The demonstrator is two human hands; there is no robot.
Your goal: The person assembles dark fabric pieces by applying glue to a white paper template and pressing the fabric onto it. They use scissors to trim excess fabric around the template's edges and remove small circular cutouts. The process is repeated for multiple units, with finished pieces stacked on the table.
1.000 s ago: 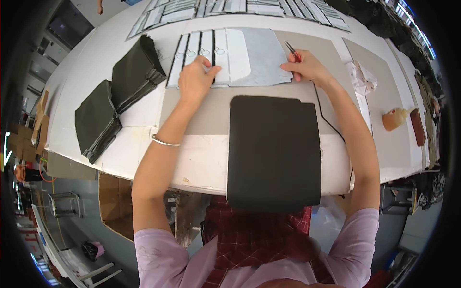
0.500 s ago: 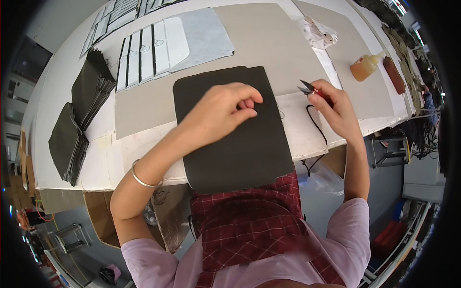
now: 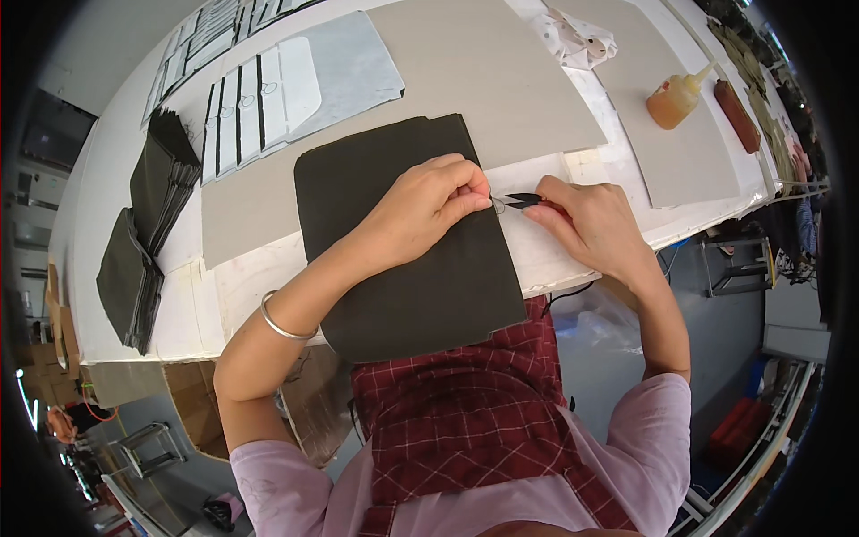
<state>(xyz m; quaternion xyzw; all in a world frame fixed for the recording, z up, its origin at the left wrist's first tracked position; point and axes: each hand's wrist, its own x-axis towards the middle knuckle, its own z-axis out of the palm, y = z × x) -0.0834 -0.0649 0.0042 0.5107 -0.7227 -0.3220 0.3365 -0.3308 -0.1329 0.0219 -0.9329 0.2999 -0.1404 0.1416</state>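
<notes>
Left hand [image 3: 428,208] pinches right edge of the dark rounded fabric panel [image 3: 407,246] on the white table [image 3: 179,313], steadying it; right hand [image 3: 591,224] clenches small black snips [image 3: 517,201] at that edge.

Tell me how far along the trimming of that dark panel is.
Done: the dark rounded fabric panel lies flat on the table. In hand: the left hand pinches its right edge while the right hand holds small black snips there. Left: two stacks of dark fabric pieces wait at the table's left.
</notes>
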